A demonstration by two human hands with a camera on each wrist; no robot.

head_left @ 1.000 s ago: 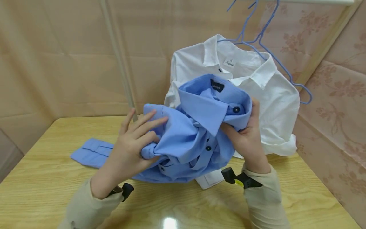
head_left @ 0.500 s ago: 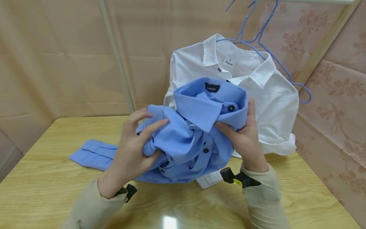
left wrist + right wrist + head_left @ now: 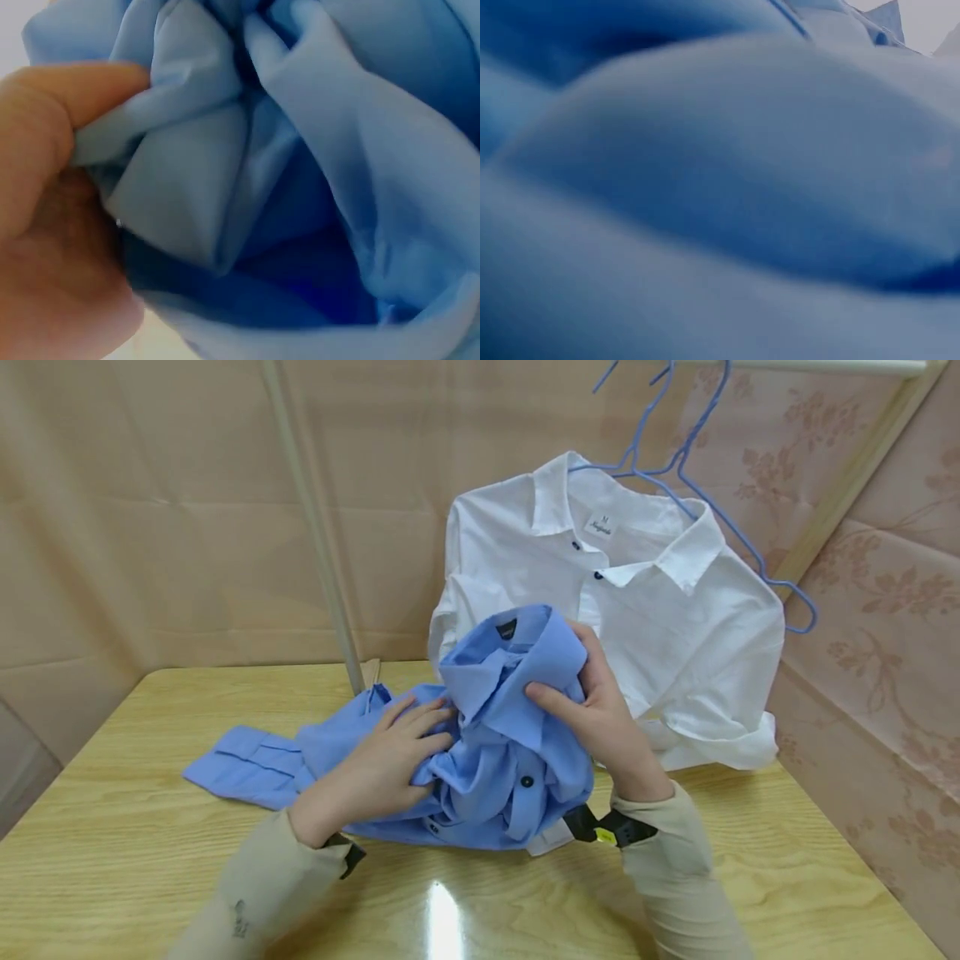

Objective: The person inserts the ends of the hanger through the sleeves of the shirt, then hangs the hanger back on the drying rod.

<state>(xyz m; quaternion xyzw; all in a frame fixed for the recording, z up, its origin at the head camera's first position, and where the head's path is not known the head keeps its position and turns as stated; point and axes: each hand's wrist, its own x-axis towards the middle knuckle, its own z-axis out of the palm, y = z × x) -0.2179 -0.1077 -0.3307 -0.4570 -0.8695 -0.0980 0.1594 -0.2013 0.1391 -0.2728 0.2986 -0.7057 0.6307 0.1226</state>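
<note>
A crumpled blue shirt with dark buttons is bunched above the table, its collar raised and a dark label inside. My right hand grips the collar's right side, thumb in front and the other fingers mostly hidden behind. Lower down, my left hand lies over the shirt's left part. In the left wrist view, the left hand pinches a fold of the blue cloth. Blue fabric fills nearly all of the right wrist view. One blue sleeve stretches left across the table.
Behind the blue shirt, a white shirt hangs with blue wire hangers at its neck. A white rail runs overhead, and a pale pole stands behind the wooden table. Curtains enclose the back and sides.
The collar has come down and to the left with my right hand, and has turned. My left hand has moved right and lower on the shirt. The sleeve end stays in place.
</note>
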